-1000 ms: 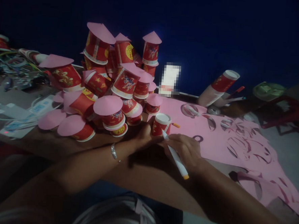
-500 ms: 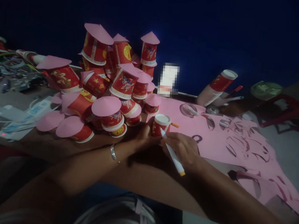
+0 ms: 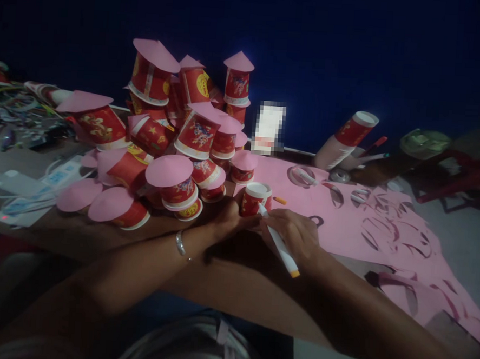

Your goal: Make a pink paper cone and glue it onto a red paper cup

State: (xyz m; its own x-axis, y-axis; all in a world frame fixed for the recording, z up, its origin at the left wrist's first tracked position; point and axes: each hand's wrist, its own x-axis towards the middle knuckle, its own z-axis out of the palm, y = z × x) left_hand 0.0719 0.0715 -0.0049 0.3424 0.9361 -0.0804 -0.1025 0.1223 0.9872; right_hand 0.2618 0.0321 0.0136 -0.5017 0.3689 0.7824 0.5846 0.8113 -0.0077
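My left hand (image 3: 231, 217) is closed around the lower left side of a red paper cup (image 3: 250, 204) with a white rim. The cup stands near the pink paper (image 3: 304, 199). In my right hand (image 3: 296, 231) is a white marker (image 3: 280, 245) with an orange end, its tip touching or very close to the cup's side. An orange marker cap (image 3: 279, 200) lies just right of the cup. To the left, several red paper cups with pink cone roofs (image 3: 169, 170) are piled up; some lie tilted.
A leaning stack of paper cups (image 3: 354, 129) stands at the back right. Pink paper offcuts (image 3: 400, 222) spread over the right side. At the left lie a white power strip (image 3: 40, 189) and tangled wires (image 3: 17, 106). A blurred-out bright object (image 3: 268, 128) stands behind the cup.
The marker has shifted very slightly against the cup's side. The whole view has drifted a little; both hands keep their hold.
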